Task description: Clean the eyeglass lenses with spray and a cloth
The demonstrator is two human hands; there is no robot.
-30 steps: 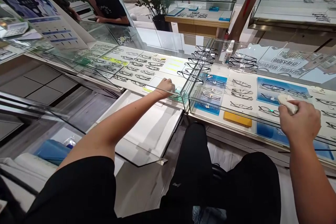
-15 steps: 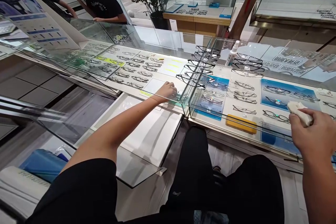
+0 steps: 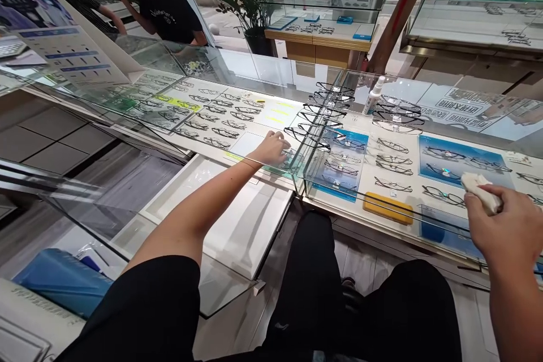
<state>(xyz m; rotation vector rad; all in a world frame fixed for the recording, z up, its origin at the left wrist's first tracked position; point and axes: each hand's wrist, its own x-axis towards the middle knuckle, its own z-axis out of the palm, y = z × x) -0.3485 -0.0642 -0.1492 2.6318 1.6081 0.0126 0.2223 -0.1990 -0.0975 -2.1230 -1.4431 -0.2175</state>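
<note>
In my right hand is a crumpled off-white cloth, pinched between thumb and fingers above the right glass display case. My left hand reaches out over the left case's glass near its corner, fingers loosely bent and apart, with nothing visible in them. Just right of it, several dark-rimmed eyeglasses lie in a column on the glass top. Another group of eyeglasses lies farther right, beside a white spray bottle standing upright.
Below my left arm, a white drawer is pulled out. Inside the right case are a yellow case and eyeglasses on blue sheets. A blue case lies at lower left. Two people stand across the counter, near a calendar.
The view has shifted slightly. My left hand stays near the case corner, its fingers a little more spread. My right hand still holds the cloth in nearly the same place.
</note>
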